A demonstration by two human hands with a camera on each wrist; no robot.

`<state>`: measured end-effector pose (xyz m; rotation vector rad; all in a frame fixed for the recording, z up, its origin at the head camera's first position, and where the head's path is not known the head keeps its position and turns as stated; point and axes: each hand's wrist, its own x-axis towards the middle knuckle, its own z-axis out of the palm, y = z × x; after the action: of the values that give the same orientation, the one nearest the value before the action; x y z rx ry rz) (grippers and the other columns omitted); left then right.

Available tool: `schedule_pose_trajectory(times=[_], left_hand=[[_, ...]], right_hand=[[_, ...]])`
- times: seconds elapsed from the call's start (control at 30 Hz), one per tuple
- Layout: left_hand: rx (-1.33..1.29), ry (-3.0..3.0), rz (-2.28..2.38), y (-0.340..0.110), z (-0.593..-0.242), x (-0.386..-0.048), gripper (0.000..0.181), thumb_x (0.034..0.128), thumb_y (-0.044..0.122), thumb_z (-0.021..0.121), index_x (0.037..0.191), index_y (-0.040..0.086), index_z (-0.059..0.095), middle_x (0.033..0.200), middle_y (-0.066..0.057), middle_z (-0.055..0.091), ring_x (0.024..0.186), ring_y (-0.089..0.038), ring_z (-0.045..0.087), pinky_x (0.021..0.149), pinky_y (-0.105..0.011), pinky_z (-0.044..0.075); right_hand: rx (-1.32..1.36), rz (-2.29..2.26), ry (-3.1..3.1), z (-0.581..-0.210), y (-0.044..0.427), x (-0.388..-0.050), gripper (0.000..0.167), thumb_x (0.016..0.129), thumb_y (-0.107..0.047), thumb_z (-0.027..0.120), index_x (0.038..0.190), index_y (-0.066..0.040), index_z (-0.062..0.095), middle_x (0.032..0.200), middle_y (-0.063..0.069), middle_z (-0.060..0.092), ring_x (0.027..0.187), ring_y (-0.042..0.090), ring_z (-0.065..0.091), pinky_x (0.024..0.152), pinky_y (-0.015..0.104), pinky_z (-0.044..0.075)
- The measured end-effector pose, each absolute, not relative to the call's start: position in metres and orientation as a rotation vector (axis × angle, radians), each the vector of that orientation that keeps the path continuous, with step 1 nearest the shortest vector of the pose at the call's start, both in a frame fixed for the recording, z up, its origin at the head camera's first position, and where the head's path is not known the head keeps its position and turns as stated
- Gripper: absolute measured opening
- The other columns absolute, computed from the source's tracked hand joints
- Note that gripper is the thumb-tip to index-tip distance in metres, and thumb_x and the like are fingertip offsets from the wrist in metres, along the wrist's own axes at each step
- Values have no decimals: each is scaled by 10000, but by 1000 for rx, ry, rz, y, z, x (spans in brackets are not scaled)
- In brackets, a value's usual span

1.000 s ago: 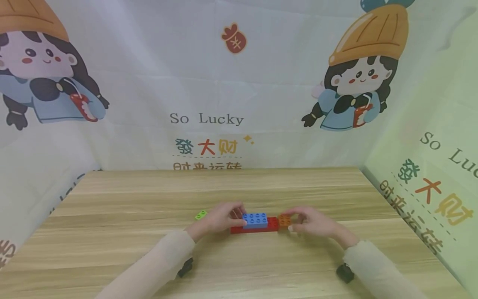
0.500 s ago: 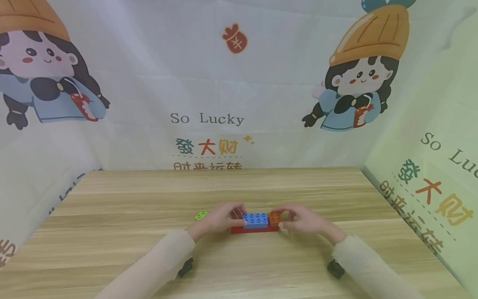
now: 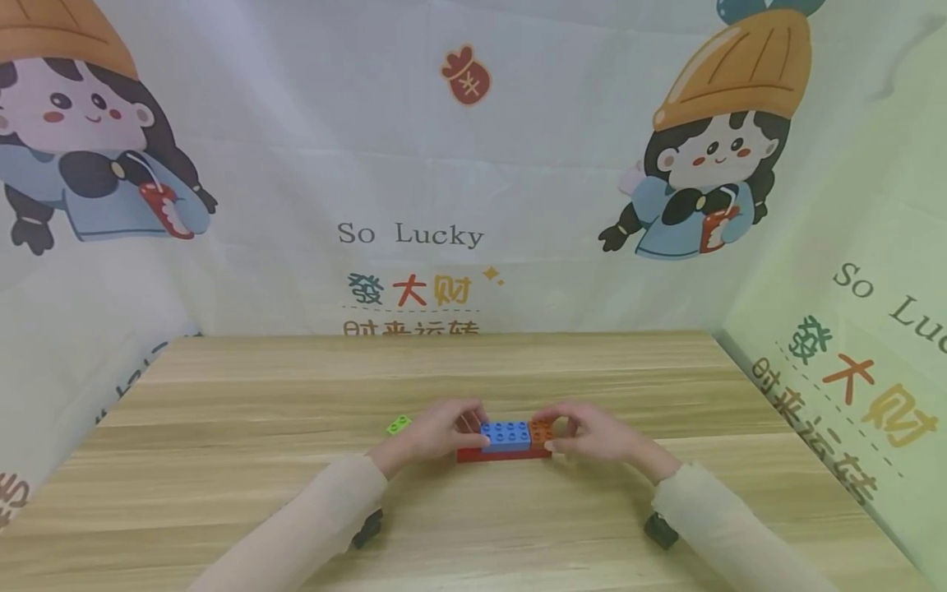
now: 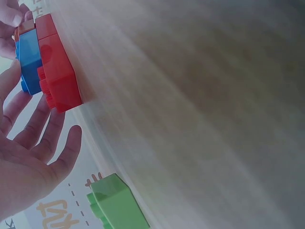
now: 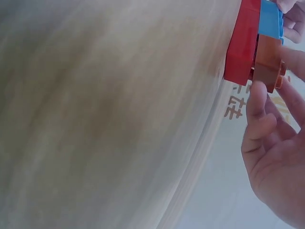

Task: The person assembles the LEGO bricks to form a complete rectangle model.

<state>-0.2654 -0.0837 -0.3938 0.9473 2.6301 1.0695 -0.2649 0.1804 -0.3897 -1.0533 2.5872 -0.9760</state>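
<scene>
A blue toy building brick (image 3: 505, 437) sits on top of a long red base (image 3: 473, 455); in the left wrist view a seam crosses the red (image 4: 57, 62). My left hand (image 3: 438, 431) holds the blue brick at its left end between thumb and fingers. At the right end of the red, my right hand (image 3: 602, 436) pinches an orange brick (image 3: 542, 431) against the blue one. In the right wrist view a thin dark gap with red studs shows between the orange brick (image 5: 268, 59) and the red.
A light green brick (image 3: 399, 425) lies on the wooden table (image 3: 473, 526) just left of my left hand. Printed cloth (image 3: 547, 279) hangs behind the table and along both sides. A dark wrist device (image 3: 661, 530) shows under the right sleeve.
My right hand has moved left with the orange brick, from beside the red base to above its right end, against the blue brick. The left hand has stayed in place.
</scene>
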Motion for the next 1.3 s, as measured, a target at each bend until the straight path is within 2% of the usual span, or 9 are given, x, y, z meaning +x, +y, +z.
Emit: schedule_pose_trajectory(times=[0.2, 0.4, 1.3], left_hand=[[942, 2640, 1053, -84, -394, -266, 183, 809, 228, 646, 933, 133, 551, 860, 43, 575, 822, -122, 552, 721, -263, 448], [942, 2636, 1068, -84, -395, -266, 181, 806, 218, 650, 928, 124, 554, 857, 42, 573, 821, -121, 547, 724, -270, 445], [927, 2636, 1034, -82, -389, -263, 185, 807, 211, 648, 927, 116, 543, 860, 23, 573, 830, -142, 549, 725, -290, 446]], right_hand=[[-1123, -996, 2666, -391, 177, -268, 327, 827, -226, 624, 1093, -39, 597, 1003, 35, 571, 712, 112, 519, 599, 257, 444], [-1098, -965, 2694, -389, 175, -271, 308, 808, -247, 644, 1059, -69, 624, 937, -17, 548, 703, 106, 481, 595, 261, 417], [-1037, -924, 2676, -388, 174, -270, 303, 816, -276, 632, 1058, -98, 591, 984, -19, 551, 648, 115, 464, 567, 266, 413]])
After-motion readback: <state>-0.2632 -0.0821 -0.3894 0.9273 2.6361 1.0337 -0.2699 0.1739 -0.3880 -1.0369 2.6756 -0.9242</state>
